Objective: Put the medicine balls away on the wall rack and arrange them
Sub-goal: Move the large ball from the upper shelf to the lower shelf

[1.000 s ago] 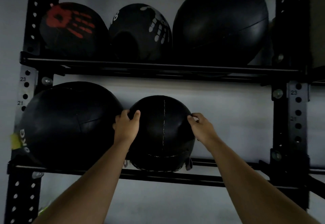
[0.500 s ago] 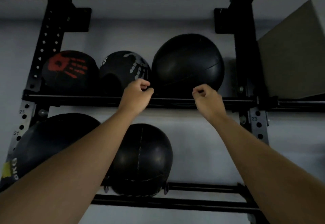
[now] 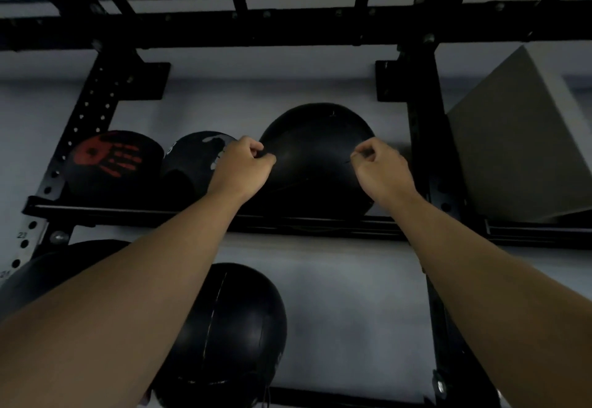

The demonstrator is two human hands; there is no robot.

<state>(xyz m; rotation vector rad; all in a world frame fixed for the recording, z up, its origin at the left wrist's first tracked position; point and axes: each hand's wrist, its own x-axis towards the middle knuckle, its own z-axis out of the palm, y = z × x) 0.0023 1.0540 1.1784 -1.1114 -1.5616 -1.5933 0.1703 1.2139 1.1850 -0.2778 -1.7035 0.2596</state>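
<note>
A large plain black medicine ball [image 3: 317, 151] sits at the right end of the wall rack's upper shelf [image 3: 128, 212]. My left hand [image 3: 243, 170] is raised at its left side and my right hand [image 3: 381, 170] at its right front, both with fingers curled shut against the ball's surface, not wrapped around it. To the left on the same shelf are a ball with a white handprint [image 3: 192, 164] and a ball with a red handprint [image 3: 109, 164]. On the lower shelf rest a stitched black ball [image 3: 237, 327] and a bigger ball [image 3: 48, 273], partly hidden by my left forearm.
Black perforated uprights [image 3: 423, 138] frame the shelves, and a black crossbeam [image 3: 288, 29] runs overhead. A grey box [image 3: 519, 138] stands tilted on the shelf to the right of the right upright. Bare grey wall shows on the lower shelf's right half.
Both hands let go of the stitched ball on the lower shelf and rose to the large ball on the upper shelf. My view tilted upward.
</note>
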